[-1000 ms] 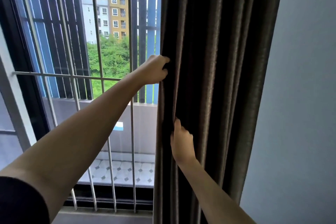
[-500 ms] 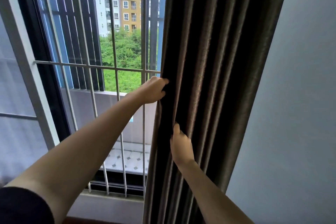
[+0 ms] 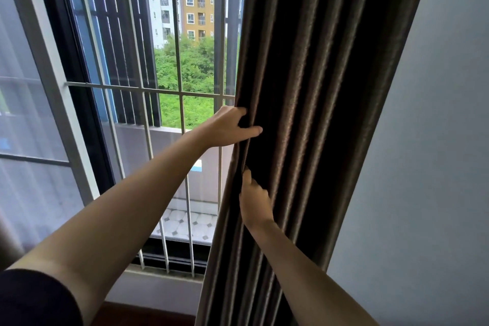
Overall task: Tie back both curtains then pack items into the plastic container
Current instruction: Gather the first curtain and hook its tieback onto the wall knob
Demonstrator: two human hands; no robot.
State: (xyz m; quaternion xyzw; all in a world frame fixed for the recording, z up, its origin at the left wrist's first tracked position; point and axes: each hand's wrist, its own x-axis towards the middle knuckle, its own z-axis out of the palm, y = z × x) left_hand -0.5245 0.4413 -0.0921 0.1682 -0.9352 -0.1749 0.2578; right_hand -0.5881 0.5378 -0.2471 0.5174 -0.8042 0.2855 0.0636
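Note:
A dark brown pleated curtain (image 3: 317, 87) hangs bunched at the right side of the window. My left hand (image 3: 230, 127) grips its left edge at mid height, fingers hooked behind the fabric and thumb across the front. Lower down, my right hand (image 3: 255, 201) holds the same edge, thumb pointing up and fingers tucked into a fold, mostly hidden. No tie-back and no plastic container is in view.
A window with white metal bars (image 3: 182, 92) and a grey sliding frame (image 3: 53, 87) fills the left. A plain grey wall (image 3: 423, 167) stands right of the curtain. A wooden sill edge (image 3: 137, 312) shows at the bottom.
The view has swung right and down, so the window sits further left. My left hand has slid lower on the curtain edge, closer to my right hand, and its thumb has stretched across the front.

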